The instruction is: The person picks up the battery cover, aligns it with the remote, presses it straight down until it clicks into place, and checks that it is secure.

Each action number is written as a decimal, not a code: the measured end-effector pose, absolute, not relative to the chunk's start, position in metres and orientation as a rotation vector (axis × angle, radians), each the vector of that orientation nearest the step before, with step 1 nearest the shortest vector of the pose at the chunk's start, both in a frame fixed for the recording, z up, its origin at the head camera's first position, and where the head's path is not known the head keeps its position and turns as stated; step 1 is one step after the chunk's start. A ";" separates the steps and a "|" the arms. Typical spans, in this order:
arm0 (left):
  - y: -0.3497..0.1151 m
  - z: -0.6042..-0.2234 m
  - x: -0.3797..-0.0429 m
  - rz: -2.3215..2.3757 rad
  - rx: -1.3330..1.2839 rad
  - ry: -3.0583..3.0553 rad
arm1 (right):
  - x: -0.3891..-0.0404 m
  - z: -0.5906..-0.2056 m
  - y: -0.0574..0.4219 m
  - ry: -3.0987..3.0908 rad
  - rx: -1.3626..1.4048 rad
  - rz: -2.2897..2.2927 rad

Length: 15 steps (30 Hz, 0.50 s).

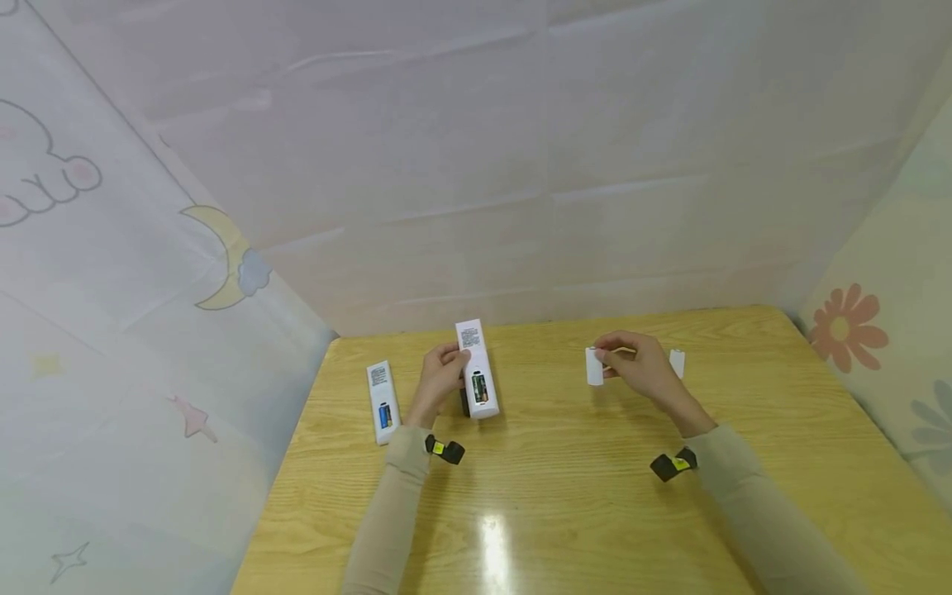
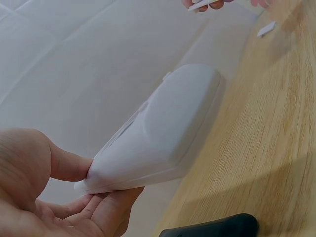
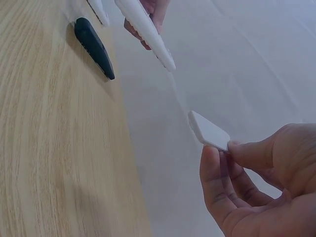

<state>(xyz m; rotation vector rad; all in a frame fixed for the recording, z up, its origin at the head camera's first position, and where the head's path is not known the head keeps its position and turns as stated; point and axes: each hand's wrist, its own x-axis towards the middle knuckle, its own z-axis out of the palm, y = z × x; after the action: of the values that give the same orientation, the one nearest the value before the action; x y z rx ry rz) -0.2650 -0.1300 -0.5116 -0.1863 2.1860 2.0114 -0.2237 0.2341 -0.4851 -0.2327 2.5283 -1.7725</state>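
Note:
A white remote control (image 1: 471, 343) is held by my left hand (image 1: 440, 376), thumb on its back and fingers beneath. Its battery compartment lies uncovered, with batteries (image 1: 479, 387) inside. The left wrist view shows this remote (image 2: 168, 118) tilted above the table, its compartment side turned away. Between thumb and fingertips my right hand (image 1: 638, 364) pinches a small white battery cover (image 1: 594, 367), raised off the table. That cover (image 3: 211, 132) appears edge-on in the right wrist view, well apart from the remote.
Left of my left hand lies another white remote (image 1: 380, 384), its battery compartment also uncovered. A black remote (image 3: 94, 48) rests on the table beneath the held one. Behind my right hand is a second white cover (image 1: 677, 362). Fabric walls (image 1: 446, 165) stand around the wooden table (image 1: 565, 496).

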 end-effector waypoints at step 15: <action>-0.122 -0.508 -0.269 2.036 -0.148 2.159 | -0.227 -0.478 0.234 2.527 -0.258 -1.781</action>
<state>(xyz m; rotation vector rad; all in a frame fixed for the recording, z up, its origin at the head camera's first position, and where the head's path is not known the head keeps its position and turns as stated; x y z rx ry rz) -0.2691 -0.1224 -0.5078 -0.1482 2.1592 2.0363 -0.2272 0.2338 -0.4777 -0.2577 2.5275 -1.7808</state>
